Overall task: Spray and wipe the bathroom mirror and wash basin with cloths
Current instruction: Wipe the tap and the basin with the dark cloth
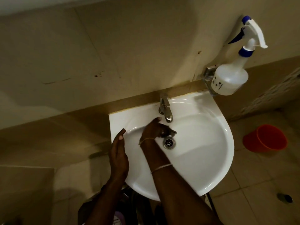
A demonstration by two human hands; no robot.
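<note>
A dim bathroom with a beige tiled wall, marked by a few dark specks and streaks, fills the upper part of the view, and a tiled floor shows at the lower right. A white wash basin is fixed against the wall, with a metal tap at its back edge and a round metal drain in the bottom of the bowl. The left hand rests on the basin's left rim, its fingers straight and close together, pointing toward the wall and holding nothing. The right hand is inside the bowl, just below the tap's spout and just above the drain, with the thumb raised toward the tap. Its fingers reach to the right and are blurred and dark at the tips, so it cannot be told whether they hold anything or lie flat on the basin. A thin thread circles the right wrist and a pale bangle sits higher up the forearm. The two hands are apart, the left on the rim and the right in the bowl. A clear spray bottle with a white and blue trigger head stands on a small metal holder on the wall, above the basin's right corner and well away from both hands. An orange bucket sits on the floor to the right of the basin.
</note>
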